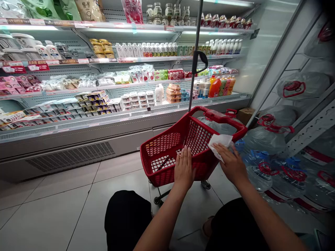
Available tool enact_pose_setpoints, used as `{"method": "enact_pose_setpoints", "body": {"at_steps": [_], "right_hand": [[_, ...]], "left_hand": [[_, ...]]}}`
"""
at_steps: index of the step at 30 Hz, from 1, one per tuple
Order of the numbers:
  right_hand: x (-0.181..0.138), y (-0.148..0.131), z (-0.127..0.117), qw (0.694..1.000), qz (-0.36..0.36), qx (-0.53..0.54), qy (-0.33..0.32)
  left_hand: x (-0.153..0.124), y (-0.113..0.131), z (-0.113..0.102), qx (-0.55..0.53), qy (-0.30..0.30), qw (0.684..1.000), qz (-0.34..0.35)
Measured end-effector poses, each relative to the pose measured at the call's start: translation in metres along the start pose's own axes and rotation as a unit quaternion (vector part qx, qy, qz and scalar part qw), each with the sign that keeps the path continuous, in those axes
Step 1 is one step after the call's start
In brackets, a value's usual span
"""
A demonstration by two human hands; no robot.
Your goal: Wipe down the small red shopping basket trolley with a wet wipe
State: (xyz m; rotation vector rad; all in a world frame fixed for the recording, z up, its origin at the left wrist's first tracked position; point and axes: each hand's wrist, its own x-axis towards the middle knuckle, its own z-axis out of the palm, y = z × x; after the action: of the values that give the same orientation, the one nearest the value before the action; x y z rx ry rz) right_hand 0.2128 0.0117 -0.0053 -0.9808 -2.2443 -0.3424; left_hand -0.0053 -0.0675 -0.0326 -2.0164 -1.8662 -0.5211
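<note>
A red plastic shopping basket on wheels point(162, 146) stands on the tiled floor in front of me. My left hand point(184, 167) lies flat on its near rim, fingers stretched out and together. My right hand point(231, 164) presses a white cloth point(220, 143) against the basket's right side, fingers flat over it. A grey pull handle pole point(195, 59) rises from the basket. My knees in black show at the bottom.
A long open chiller point(125, 115) with shelves of dairy, bottles and packs runs behind the basket. Large water jugs with red handles point(264, 139) are stacked at the right beside a metal rack point(311, 129). A cardboard box point(244, 115) sits by the chiller's end.
</note>
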Motion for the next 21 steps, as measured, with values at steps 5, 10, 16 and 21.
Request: {"method": "enact_pose_setpoints", "body": {"at_steps": [5,10,16,21], "right_hand": [[-0.002,-0.042,0.019,0.998,-0.043,0.032,-0.021],[-0.002,-0.048,0.017,0.994,-0.084,0.053,-0.045],[0.003,-0.010,0.005,1.000,-0.004,0.015,0.011],[-0.002,-0.044,0.018,0.994,-0.079,0.049,-0.048]], "left_hand": [[0.001,0.001,0.001,-0.015,0.012,1.000,0.000],[-0.002,-0.004,-0.003,-0.015,0.009,1.000,0.009],[-0.002,0.002,-0.004,-0.025,0.013,1.000,-0.006],[0.000,0.009,-0.003,-0.020,-0.003,1.000,0.010]]}}
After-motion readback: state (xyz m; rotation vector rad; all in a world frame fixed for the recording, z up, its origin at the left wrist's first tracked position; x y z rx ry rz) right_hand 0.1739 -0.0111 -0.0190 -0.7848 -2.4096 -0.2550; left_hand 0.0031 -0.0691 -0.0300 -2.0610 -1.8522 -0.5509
